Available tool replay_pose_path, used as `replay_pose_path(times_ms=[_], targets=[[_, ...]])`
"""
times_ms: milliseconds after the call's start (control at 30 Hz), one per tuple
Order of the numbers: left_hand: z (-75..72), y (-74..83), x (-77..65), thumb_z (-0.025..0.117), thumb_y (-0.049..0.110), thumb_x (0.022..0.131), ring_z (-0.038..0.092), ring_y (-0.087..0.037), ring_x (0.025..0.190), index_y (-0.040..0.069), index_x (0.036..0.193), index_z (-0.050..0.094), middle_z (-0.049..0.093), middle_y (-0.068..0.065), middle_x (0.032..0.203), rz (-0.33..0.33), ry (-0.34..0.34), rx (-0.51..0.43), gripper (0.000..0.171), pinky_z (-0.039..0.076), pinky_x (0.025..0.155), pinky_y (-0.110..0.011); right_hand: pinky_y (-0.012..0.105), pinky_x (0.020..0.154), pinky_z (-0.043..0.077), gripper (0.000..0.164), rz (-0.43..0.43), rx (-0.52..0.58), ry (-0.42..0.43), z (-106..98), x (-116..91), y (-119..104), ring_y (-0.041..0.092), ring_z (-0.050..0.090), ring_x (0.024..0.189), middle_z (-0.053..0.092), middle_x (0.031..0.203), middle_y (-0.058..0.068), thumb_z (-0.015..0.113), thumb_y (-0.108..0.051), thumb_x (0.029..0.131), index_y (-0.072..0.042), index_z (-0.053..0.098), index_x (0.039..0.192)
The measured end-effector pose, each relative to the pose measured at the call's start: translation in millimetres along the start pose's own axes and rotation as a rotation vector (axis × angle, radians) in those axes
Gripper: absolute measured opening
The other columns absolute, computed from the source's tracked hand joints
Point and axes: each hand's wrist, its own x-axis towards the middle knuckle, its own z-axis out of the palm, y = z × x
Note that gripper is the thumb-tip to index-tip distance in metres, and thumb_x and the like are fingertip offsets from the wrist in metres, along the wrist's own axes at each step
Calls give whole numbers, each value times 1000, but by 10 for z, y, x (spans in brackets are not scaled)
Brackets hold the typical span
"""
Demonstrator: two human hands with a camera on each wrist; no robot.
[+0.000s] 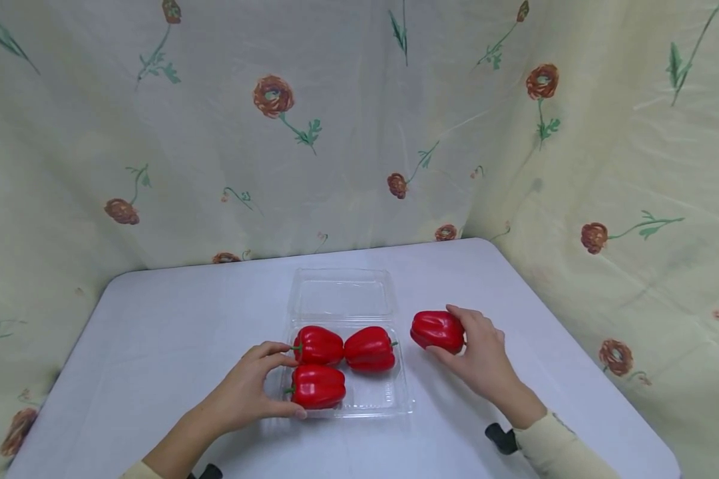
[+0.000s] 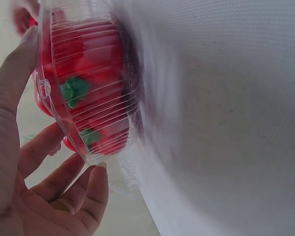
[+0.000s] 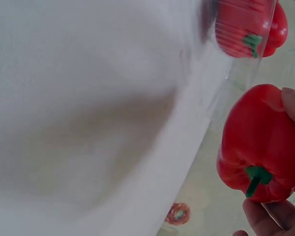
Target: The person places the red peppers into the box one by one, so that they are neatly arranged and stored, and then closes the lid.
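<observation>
A clear plastic clamshell container (image 1: 383, 397) lies with its lid folded back, holding three red bell peppers: one at back left (image 1: 319, 344), one at back right (image 1: 369, 349) and one at front left (image 1: 317, 387). My left hand (image 1: 242, 392) holds the container's left front corner; in the left wrist view its thumb and fingertips lie along the rim. To the right of the container, my right hand (image 1: 486, 356) grips another red bell pepper (image 3: 260, 137) between thumb and fingers. In the right wrist view this pepper is above the table, its green stem showing.
The container's transparent lid (image 1: 341, 297) lies flat behind it on the white table (image 1: 174, 326). Flowered cloth (image 1: 347, 133) hangs behind the table and along its sides. Dark wrist devices (image 1: 501, 439) show at both of my sleeves.
</observation>
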Motion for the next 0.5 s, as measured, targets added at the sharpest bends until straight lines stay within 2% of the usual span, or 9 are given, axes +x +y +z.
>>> replay_pose_path(times_ms=[233,500], targets=[[0,11,-1,93,54,55,50,-20,122,25,116,70,56,0,132,-15,1,4,71,57,84,-44,53,90,42,85,-61,22,-17,-42,-18,-144,29,51,118,55,131,10,92,-30,67,-11,50,139],[-1,15,-4,92,55,56,49,-20,122,27,115,70,56,0,132,-10,4,0,69,56,86,-45,47,92,46,81,-159,56,-127,-68,-83,-331,19,51,118,55,132,0,91,-35,69,-18,53,138]])
